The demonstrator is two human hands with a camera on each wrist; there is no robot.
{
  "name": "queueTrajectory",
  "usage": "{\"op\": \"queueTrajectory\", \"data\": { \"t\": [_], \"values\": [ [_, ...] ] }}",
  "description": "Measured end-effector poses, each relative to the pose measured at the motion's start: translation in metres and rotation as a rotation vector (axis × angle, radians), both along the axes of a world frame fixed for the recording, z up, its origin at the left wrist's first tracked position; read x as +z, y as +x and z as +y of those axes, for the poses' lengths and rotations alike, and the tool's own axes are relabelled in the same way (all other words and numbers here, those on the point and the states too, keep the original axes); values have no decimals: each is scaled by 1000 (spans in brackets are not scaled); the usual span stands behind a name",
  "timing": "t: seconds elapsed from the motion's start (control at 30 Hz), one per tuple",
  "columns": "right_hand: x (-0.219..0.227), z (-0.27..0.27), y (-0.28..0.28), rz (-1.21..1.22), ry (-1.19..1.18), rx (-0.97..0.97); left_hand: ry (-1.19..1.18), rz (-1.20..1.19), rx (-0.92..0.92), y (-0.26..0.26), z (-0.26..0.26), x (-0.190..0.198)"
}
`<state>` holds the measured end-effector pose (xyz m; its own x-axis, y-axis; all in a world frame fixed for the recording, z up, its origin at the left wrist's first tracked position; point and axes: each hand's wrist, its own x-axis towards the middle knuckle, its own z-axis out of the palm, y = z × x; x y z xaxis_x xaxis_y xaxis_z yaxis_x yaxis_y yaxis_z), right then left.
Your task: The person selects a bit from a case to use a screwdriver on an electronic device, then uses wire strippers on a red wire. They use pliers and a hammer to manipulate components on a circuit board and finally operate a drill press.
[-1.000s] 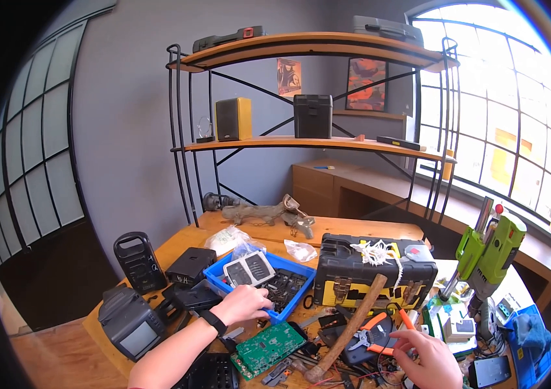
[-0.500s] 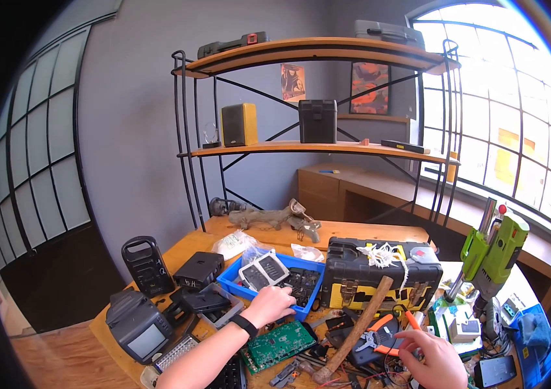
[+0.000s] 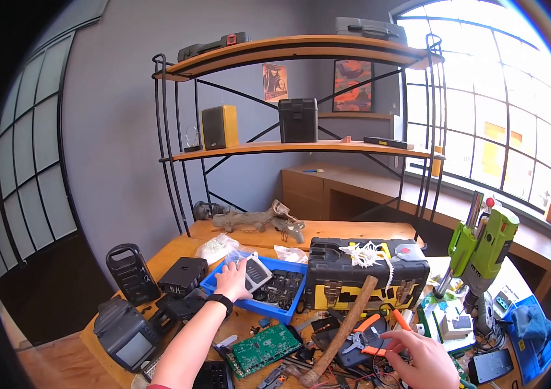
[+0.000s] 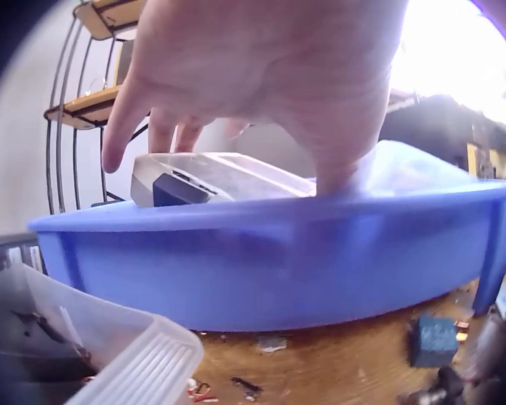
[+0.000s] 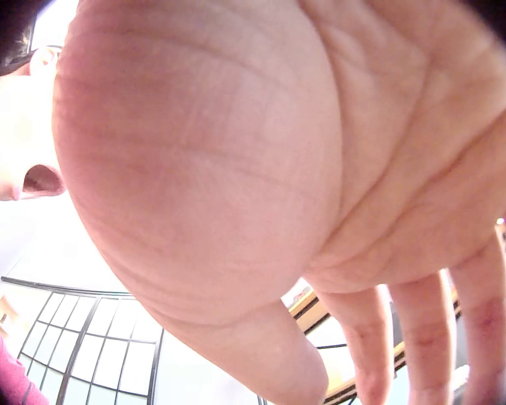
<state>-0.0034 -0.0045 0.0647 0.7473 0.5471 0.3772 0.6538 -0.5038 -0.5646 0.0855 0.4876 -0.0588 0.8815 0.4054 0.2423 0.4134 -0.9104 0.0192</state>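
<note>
- While the left hand (image 3: 233, 280) reaches into the blue tray (image 3: 223, 272) on the desk (image 3: 178, 249), its fingers lie on a flat grey-and-white device (image 3: 257, 273) that leans at the tray's near-left end; the device is not lifted clear, so I judge the pick-up begun but not finished.
- Whether those fingers clasp the device or only rest on it I cannot tell: from the head view the hand covers the device's left edge, and no curl around it shows.
- Left over, as far as the pictures go, is getting the device out of the tray; dark small parts (image 3: 282, 288) fill the rest of that tray.
- Meanwhile the right hand (image 3: 421, 360) sits low at the front of the desk, fingers spread and fairly straight, holding nothing, with fingertips close to the orange-handled pliers (image 3: 369, 337) and beside the hammer (image 3: 343, 330).
- Only the head view lays out the setting: the black-and-yellow toolbox (image 3: 366, 279), the green circuit board (image 3: 265, 349) and the green drill press (image 3: 483, 249).
- Only the left wrist view gets under the left hand (image 4: 270, 76): it shows the tray's blue wall (image 4: 278, 261) from outside, the device (image 4: 211, 179) poking above the rim, one finger going down behind the wall, and a clear plastic box (image 4: 110, 363) just beside the tray.
- Nearly all of the right wrist view is the palm of the right hand (image 5: 261, 169), with straight fingers pointing down and window panes behind; it shows no object.
</note>
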Motion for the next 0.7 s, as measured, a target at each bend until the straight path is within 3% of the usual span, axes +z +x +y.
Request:
{"op": "queueTrajectory", "data": {
  "t": [0.17,0.37,0.43,0.47,0.53,0.57,0.7],
  "values": [
    [-2,-2,0,-23,-8,0,72,-110,-52,-4,3,3],
    [-12,7,7,-5,13,24,110,-351,-182,-53,-45,77],
    [-19,18,9,-114,172,10,-74,-339,-287,-79,-87,98],
    [-23,14,19,-87,-42,44,-114,-318,-364,-93,-109,99],
    [-26,19,18,-158,-42,86,-227,-189,-448,-126,-158,94],
    [-24,22,15,-175,-41,96,-225,-191,-560,-139,-177,83],
    [-27,20,9,-192,-36,149,-289,-111,-646,-184,-240,25]
  ]
}}
